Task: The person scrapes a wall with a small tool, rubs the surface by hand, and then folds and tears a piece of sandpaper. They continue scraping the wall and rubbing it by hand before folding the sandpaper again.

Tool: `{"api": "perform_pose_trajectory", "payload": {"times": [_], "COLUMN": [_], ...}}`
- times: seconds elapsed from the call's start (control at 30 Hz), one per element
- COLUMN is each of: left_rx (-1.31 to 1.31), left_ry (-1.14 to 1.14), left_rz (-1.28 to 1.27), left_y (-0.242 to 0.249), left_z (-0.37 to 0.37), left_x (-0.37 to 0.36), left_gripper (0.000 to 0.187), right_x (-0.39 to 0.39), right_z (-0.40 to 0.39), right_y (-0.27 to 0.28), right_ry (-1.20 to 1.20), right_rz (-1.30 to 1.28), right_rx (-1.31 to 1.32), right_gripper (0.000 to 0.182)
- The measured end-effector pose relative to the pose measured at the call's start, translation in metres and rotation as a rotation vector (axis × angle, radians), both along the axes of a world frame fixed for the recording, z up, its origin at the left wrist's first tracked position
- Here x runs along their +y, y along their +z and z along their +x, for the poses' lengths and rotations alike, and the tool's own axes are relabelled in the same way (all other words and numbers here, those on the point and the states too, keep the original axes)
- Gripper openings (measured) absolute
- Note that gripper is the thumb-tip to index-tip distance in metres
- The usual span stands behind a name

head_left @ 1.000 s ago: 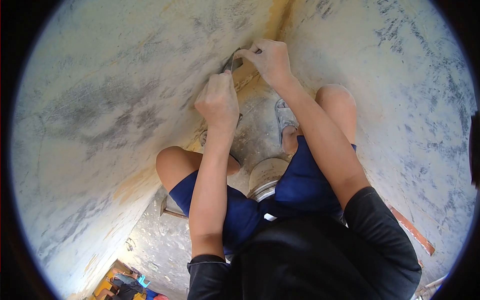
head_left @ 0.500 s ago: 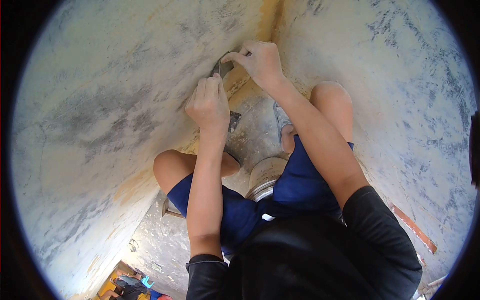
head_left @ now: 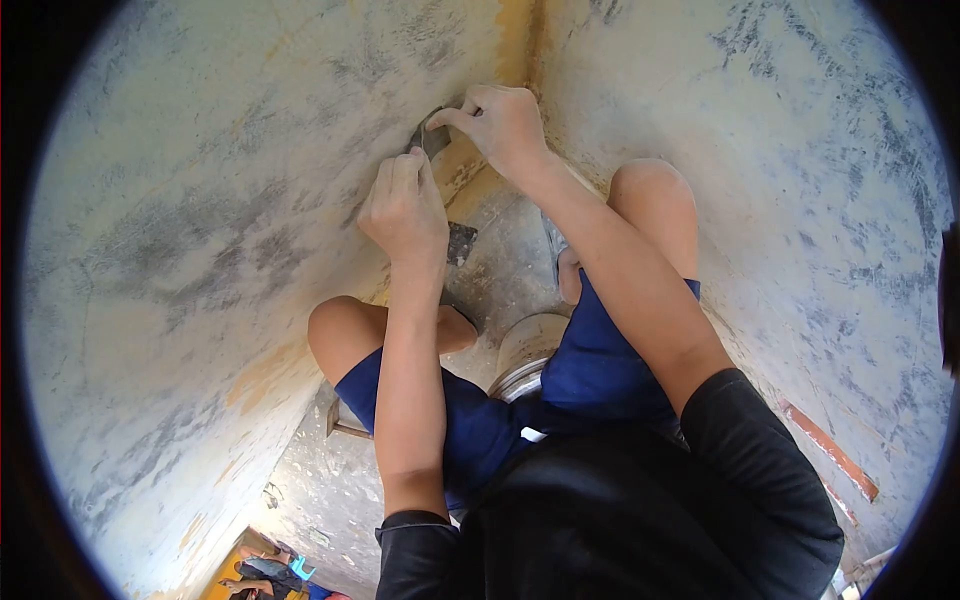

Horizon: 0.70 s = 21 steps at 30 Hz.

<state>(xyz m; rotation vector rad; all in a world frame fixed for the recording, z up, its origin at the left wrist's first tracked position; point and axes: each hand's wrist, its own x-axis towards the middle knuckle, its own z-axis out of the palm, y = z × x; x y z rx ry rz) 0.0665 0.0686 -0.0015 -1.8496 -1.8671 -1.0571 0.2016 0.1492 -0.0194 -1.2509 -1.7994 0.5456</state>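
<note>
Against the left wall (head_left: 200,200), near the corner, a dark thin sheet (head_left: 436,136) is held between both hands. My left hand (head_left: 404,208) pinches its lower left edge, fingers pressed together. My right hand (head_left: 505,128) grips its upper right side, with the thumb over it and the other fingers curled. The sheet looks slightly bent; what lies behind it is hidden. Pale dust coats both hands.
A second wall (head_left: 800,200) rises on the right. Between my legs stands a round bucket (head_left: 528,345), and a dark flat piece (head_left: 461,243) lies on the floor (head_left: 495,255). A reddish strip (head_left: 832,452) is at the right; another person (head_left: 262,572) shows at the lower left.
Both hands and the dark sheet appear slightly further left in the view. The camera view has also shifted a little. The grip looks the same.
</note>
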Motion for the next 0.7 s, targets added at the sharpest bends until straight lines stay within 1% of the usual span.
{"api": "perform_pose_trajectory", "payload": {"times": [0.03, 0.1, 0.13, 0.2, 0.23, 0.3, 0.33, 0.4, 0.43, 0.5, 0.63, 0.7], "left_rx": [0.001, -0.032, -0.032, -0.083, -0.082, -0.041, -0.042, -0.044, -0.047, -0.028, -0.051, -0.073], "left_ry": [0.006, 0.059, 0.057, 0.130, 0.130, 0.111, 0.108, 0.009, 0.006, 0.001, 0.050, 0.092], "left_rz": [-0.004, -0.031, -0.029, -0.101, -0.102, -0.033, -0.027, 0.058, 0.063, 0.019, -0.041, -0.135], "left_y": [0.000, 0.004, 0.006, 0.010, 0.010, 0.010, 0.009, 0.005, 0.004, 0.003, 0.011, 0.014], "left_z": [-0.003, -0.008, -0.010, -0.016, -0.016, -0.015, -0.012, -0.003, 0.000, -0.001, -0.017, -0.028], "left_x": [-0.003, -0.016, -0.023, -0.037, -0.036, -0.032, -0.023, -0.005, -0.002, -0.002, -0.030, -0.047], "left_gripper": [0.014, 0.013, 0.013, 0.012, 0.012, 0.015, 0.015, 0.014, 0.014, 0.014, 0.013, 0.013], "right_x": [-0.001, -0.004, -0.005, -0.013, -0.012, -0.009, -0.005, 0.000, 0.003, 0.003, -0.016, -0.022], "right_z": [-0.004, -0.012, -0.018, -0.030, -0.029, -0.025, -0.021, -0.006, -0.003, -0.005, -0.026, -0.036], "right_y": [-0.001, -0.004, -0.006, -0.008, -0.009, -0.009, -0.010, -0.010, -0.013, -0.014, -0.010, -0.011], "right_ry": [0.006, 0.094, 0.093, 0.141, 0.140, 0.130, 0.127, -0.039, -0.041, -0.022, 0.041, 0.176], "right_rz": [-0.004, -0.038, -0.035, 0.113, 0.112, 0.140, 0.146, -0.051, -0.045, -0.026, -0.044, -0.025], "right_rx": [0.001, 0.061, 0.062, 0.085, 0.085, 0.025, 0.024, 0.014, 0.012, 0.002, 0.069, -0.050], "right_gripper": [0.029, 0.030, 0.030, 0.028, 0.028, 0.045, 0.045, 0.047, 0.047, 0.035, 0.038, 0.038]}}
